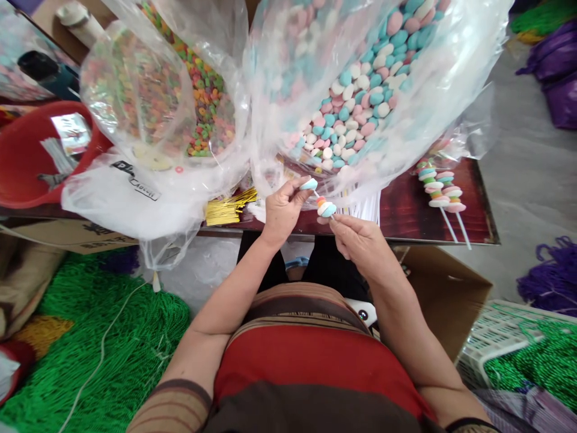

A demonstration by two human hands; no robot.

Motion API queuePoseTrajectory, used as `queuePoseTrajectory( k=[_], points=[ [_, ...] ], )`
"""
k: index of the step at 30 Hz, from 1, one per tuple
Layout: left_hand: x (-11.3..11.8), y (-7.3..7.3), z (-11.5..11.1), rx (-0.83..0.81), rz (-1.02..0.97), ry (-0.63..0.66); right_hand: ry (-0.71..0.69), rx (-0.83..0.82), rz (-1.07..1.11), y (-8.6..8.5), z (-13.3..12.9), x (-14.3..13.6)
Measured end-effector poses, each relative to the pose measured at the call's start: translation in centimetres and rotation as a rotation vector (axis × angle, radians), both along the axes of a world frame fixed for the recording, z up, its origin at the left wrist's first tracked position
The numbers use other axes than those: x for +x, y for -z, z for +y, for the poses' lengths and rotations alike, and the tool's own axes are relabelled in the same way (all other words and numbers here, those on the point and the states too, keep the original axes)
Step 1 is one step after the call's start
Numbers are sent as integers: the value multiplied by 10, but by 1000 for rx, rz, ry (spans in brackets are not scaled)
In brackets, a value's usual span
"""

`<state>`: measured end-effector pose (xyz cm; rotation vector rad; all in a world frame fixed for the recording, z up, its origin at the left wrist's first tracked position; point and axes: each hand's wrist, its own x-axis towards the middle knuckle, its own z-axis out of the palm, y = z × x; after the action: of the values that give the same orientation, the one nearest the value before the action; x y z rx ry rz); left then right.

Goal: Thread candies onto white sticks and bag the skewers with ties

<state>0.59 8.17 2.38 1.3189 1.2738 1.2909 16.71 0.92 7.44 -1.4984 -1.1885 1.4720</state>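
My left hand (285,207) pinches a pale blue candy (309,184) at the tip of a white stick. Lower on that stick sit an orange ring and white, blue and pink candies (326,208). My right hand (356,236) is closed on the stick just beneath them. Beyond my hands lies a big clear bag of pink, white and blue candies (356,114). To its left, another clear bag holds small colourful ring candies (207,108). Two candy skewers (437,186) lie at the table's right end.
A red bowl (18,150) with white sticks stands at the far left. Yellow ties (225,210) lie near the front edge of the table (473,210). Green strands (112,337) cover the floor at left; a cardboard box (446,294) and a white basket (505,337) are at right.
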Motion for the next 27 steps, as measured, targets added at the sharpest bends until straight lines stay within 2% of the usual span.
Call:
queuePoseTrajectory(
  k=[3,6,10,12,15,18,21,24,27],
  points=[
    [4,-7,-9,-64,-18,1,4,8,21,4,1,-2],
    [8,-11,-17,-143,-86,60,-1,61,-6,16,3,-5],
    [9,-10,-21,-114,-86,199,61,230,-232,33,8,-11],
    [10,-11,-21,-84,-47,256,79,264,-302,41,11,-12],
    [8,-18,-17,-110,-64,291,86,177,-120,47,15,-9],
    [3,-26,-2,-107,-111,197,244,99,173,44,20,2],
    [3,-24,28,-34,65,101,379,137,277,35,24,13],
    [11,-11,62,-9,405,137,415,167,285,29,25,17],
    [26,-1,82,-47,680,142,437,167,305,29,23,16]
  ],
)
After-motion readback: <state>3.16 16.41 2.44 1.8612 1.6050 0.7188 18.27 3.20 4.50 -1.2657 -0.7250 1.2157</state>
